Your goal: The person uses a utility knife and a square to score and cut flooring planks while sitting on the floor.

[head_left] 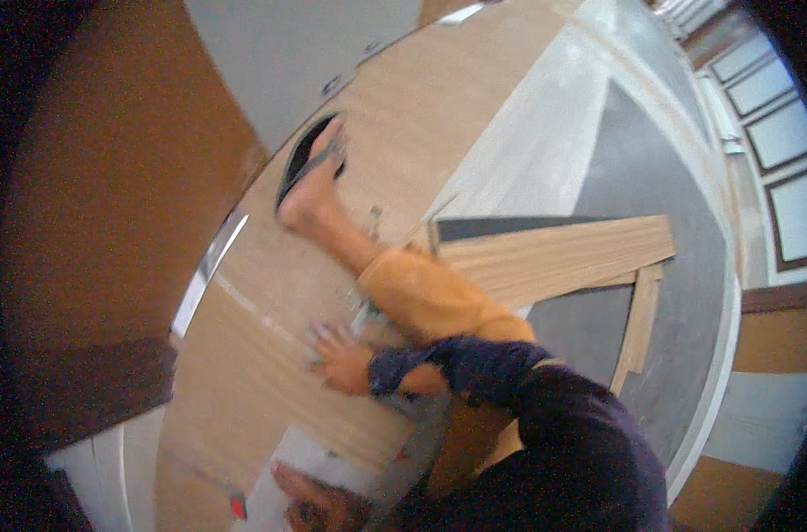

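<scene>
My right hand lies with spread fingers on a light wood-look floor plank, near its upper edge. Nearer the bottom edge is my left hand, beside the pale grey strip of floor. One of its fingers stretches out while the others bend; no object shows in it, though motion blurs it. A small red and dark object, its kind unclear, lies to its left. My leg in orange-tan trousers reaches out past my right hand, ending in a foot in a dark sandal.
Loose wood-look planks lie crossed over a dark grey floor sheet at the right. A brown panel rises at the left, with a shiny metal strip along the floor's edge. White framed panels stand far right.
</scene>
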A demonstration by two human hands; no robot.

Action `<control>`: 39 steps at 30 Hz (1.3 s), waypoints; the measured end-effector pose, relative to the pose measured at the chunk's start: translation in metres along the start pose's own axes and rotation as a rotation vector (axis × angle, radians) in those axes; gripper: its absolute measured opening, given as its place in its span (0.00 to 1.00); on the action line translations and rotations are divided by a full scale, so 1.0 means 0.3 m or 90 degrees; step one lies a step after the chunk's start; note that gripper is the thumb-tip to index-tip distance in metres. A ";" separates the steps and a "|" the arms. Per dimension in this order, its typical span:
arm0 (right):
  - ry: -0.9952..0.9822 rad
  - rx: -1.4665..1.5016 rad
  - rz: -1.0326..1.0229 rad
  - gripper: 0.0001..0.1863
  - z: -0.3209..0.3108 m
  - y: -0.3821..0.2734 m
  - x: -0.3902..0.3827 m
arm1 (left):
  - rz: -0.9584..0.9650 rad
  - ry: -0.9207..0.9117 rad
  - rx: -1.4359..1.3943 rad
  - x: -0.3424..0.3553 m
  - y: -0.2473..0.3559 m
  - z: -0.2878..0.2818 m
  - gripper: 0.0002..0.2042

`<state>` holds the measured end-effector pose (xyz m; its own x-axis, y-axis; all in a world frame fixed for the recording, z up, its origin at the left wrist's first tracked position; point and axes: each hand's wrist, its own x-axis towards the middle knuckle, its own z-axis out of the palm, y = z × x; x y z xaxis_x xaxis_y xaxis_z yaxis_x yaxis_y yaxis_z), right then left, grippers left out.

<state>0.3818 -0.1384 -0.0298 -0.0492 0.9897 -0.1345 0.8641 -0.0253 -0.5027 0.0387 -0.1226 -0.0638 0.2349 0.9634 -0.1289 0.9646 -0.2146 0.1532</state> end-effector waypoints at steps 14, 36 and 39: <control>0.138 -0.043 0.079 0.32 0.010 0.046 0.047 | -0.010 0.004 0.013 0.062 0.028 0.013 0.22; 0.075 0.061 0.034 0.34 -0.014 0.064 0.021 | -0.070 -0.003 0.034 -0.061 -0.005 -0.053 0.23; 0.168 -0.047 0.074 0.35 -0.053 0.042 0.041 | -0.085 -0.016 0.028 -0.050 -0.012 -0.045 0.23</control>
<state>0.4002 -0.1242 -0.0244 0.1760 0.9834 0.0443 0.8912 -0.1401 -0.4315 0.0300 -0.1342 -0.0493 0.1070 0.9797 -0.1698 0.9916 -0.0926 0.0903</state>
